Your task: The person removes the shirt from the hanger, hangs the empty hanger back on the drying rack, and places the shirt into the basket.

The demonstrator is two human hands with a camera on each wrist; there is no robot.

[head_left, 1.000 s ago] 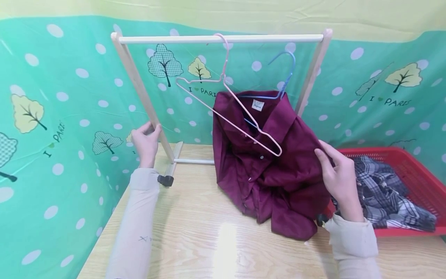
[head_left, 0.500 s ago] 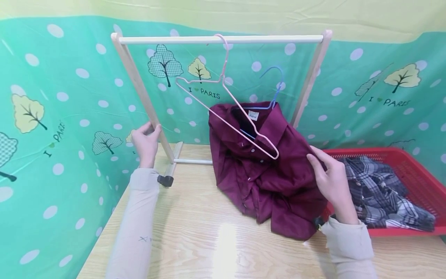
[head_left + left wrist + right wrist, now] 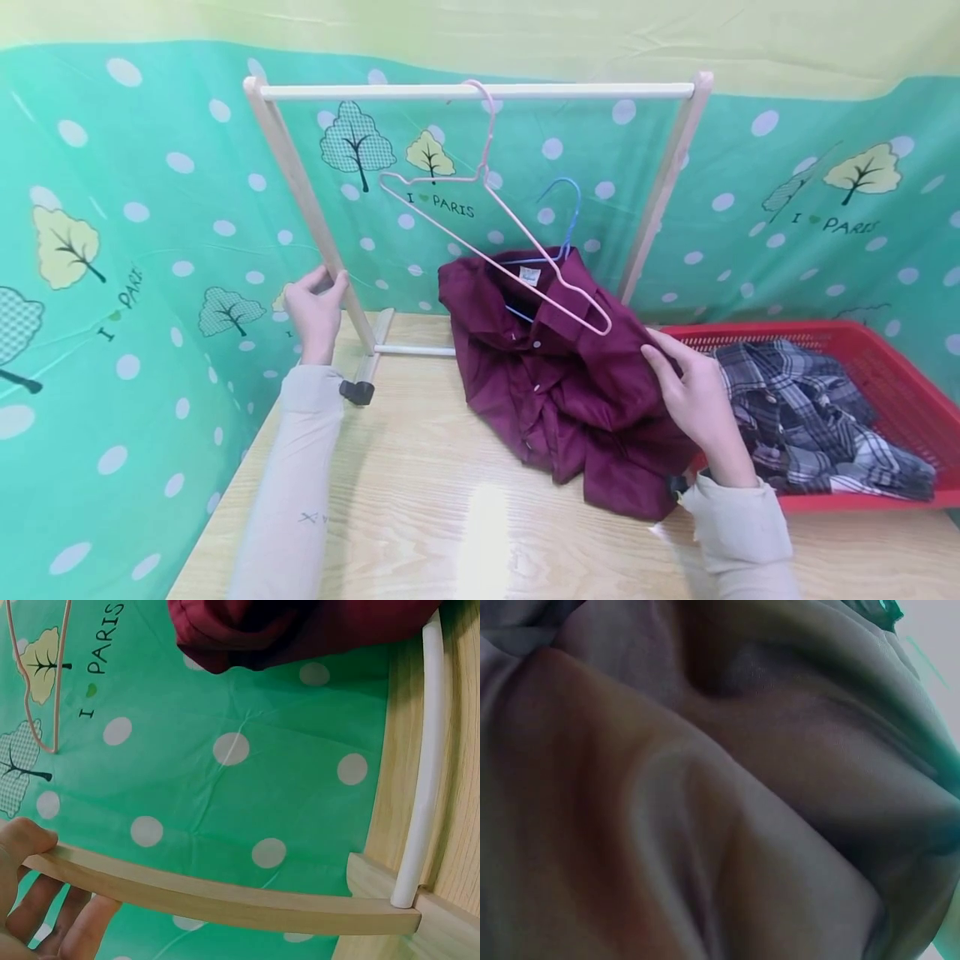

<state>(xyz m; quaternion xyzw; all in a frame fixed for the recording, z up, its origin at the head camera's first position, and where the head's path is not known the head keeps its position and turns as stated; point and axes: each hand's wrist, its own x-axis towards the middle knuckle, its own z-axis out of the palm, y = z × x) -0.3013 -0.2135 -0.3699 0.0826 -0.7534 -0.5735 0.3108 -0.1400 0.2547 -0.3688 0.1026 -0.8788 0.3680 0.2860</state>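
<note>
we do best to keep the wooden rack (image 3: 585, 91) steady and the maroon shirt (image 3: 555, 400) from catching on the pink hanger (image 3: 483, 172) in front, with the blue hanger (image 3: 577, 218) seated squarely inside it. the shirt lies just left of our right hand (image 3: 696, 393), which pinches its side; our left hand (image 3: 315, 310), well apart from it, grips the rack at its left side.
</note>
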